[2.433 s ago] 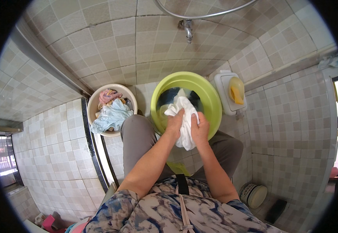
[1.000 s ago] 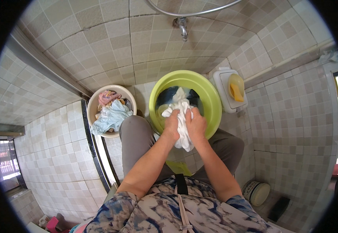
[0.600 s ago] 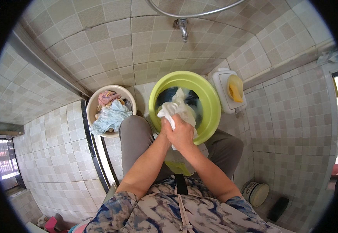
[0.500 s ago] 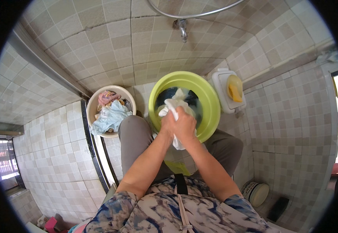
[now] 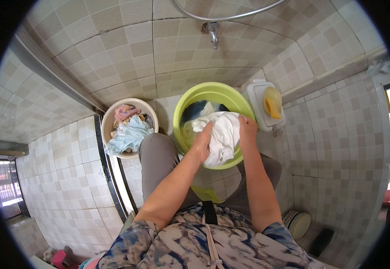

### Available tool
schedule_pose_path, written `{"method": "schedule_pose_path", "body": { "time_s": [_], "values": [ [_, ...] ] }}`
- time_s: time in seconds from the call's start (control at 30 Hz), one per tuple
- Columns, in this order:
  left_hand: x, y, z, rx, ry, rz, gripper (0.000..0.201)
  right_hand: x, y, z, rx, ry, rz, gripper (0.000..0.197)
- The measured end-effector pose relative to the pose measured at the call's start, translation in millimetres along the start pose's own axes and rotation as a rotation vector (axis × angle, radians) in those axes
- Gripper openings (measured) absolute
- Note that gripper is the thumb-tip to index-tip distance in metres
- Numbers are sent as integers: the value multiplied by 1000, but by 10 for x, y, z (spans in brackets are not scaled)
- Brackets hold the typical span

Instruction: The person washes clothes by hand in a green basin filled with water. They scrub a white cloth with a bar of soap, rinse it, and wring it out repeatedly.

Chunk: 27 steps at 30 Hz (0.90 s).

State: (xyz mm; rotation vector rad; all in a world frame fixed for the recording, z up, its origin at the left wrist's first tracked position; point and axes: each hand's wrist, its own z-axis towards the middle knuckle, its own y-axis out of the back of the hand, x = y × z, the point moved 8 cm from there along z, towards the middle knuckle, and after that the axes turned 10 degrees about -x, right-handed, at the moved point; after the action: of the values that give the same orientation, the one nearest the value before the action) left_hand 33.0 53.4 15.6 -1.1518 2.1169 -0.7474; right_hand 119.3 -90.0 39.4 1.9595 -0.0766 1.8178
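A white garment (image 5: 222, 134) is spread between my two hands over the near part of a lime-green basin (image 5: 248, 114). My left hand (image 5: 201, 140) grips its left side, fingers partly hidden by the fabric. At its upper right edge, my right hand (image 5: 248, 130) pinches the cloth. Some of the garment hangs in loose folds near the basin's front rim. Behind it, dark clothes (image 5: 195, 110) and a paler piece of cloth (image 5: 208, 108) lie in cloudy water.
A beige basin (image 5: 153, 110) at the left holds pink laundry (image 5: 127, 113) and light-blue laundry (image 5: 132, 134). Right of the green basin stands a white lidded container (image 5: 257, 123) with a yellow scoop (image 5: 272, 105) on top. A metal tap (image 5: 212, 36) juts from the tiled wall.
The white garment was bunched and twisted between my joined hands. Now my hands are apart, the right one moved rightward, and the cloth is opened out between them.
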Motion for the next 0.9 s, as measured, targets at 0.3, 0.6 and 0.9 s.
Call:
{"method": "schedule_pose_path", "body": {
  "time_s": [0.3,0.6,0.9],
  "values": [
    [72,72,133,-10,95,11,66,530,-344,-810,215,94,-58,20],
    [-318,81,-15,99,-620,379,34,1118,-640,-1748,413,612,-369,20],
    [-123,-145,-48,730,-218,-605,30,1037,-932,-1321,256,824,-674,24]
  ]
}}
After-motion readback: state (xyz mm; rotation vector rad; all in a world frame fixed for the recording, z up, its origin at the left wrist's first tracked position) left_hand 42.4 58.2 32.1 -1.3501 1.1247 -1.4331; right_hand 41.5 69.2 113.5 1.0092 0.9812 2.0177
